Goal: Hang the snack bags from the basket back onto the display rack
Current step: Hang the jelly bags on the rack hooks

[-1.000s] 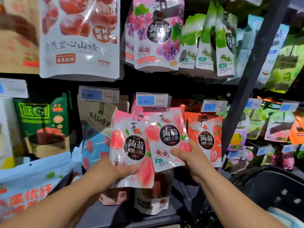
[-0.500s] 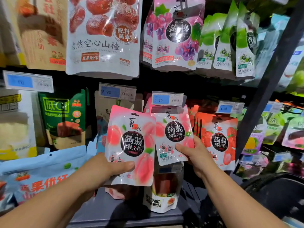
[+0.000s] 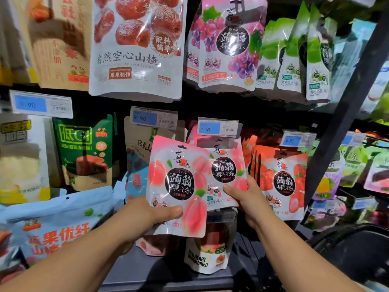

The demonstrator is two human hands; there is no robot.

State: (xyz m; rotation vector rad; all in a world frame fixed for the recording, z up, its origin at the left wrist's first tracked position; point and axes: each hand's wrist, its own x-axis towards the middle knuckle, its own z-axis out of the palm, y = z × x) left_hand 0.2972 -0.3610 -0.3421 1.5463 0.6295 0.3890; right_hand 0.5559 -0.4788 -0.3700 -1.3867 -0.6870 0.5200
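Ahead, rack (image 3: 341,123) over grey shelf (image 3: 168,277); left hand (image 3: 145,216) grips peach bag (image 3: 179,182); right hand (image 3: 250,199) grips second bag (image 3: 227,171).

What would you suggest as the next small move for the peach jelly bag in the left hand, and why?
Probably lift the peach jelly bag in the left hand up and rightward toward the nearer 4.90 price tag. The right hand holds a matching peach bag whose top already reaches that tag, while the left one's top sits lower and to its side.
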